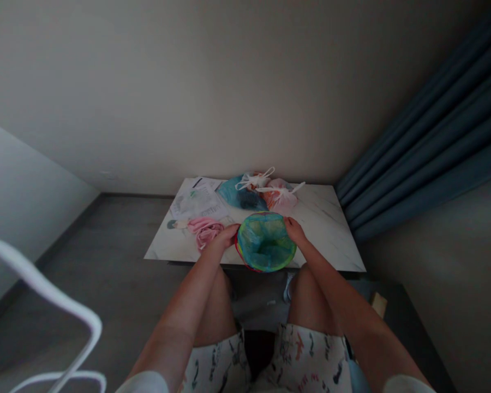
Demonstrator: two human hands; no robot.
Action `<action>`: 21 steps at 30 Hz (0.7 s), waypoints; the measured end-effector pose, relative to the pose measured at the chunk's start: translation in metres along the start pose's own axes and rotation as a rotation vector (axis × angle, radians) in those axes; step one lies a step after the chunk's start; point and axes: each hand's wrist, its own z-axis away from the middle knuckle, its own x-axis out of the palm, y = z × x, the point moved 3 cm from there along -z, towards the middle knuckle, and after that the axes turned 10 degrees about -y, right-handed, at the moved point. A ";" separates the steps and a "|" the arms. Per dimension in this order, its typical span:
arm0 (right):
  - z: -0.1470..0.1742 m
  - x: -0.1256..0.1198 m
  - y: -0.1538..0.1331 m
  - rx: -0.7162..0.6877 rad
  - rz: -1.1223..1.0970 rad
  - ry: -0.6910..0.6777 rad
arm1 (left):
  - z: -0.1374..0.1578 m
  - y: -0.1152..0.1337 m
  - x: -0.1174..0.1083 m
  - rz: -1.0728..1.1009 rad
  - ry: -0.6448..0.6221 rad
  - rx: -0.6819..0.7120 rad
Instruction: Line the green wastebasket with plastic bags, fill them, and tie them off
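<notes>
A round bin (293, 256) with a yellow-green rim and a red edge at its left stands tilted toward me at the table's front edge. A blue-green plastic bag (265, 232) lines its inside and folds over the rim. My left hand (230, 233) grips the rim on the left, and my right hand (295, 230) grips it on the right, fingers closed over the edge. Close to my left hand lies a bunched pink cloth (205, 230). The underside of the bin is hidden from me.
On the marble-patterned table (331, 234) are papers (200, 201), a blue plastic bag (231, 192), and tied bags, one white (256, 179) and one pinkish (281, 196). A wall rises behind; a blue curtain (429, 125) hangs right. A white cable (57, 297) crosses the lower left.
</notes>
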 end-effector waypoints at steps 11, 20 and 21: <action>0.017 0.001 0.017 0.018 -0.545 0.066 | 0.008 -0.005 -0.009 0.178 0.042 0.086; 0.013 0.001 0.032 0.111 -0.863 -0.197 | -0.015 -0.009 0.003 0.186 -0.078 0.040; 0.011 0.001 0.035 0.107 -0.856 -0.216 | -0.019 -0.008 0.003 0.184 -0.092 0.032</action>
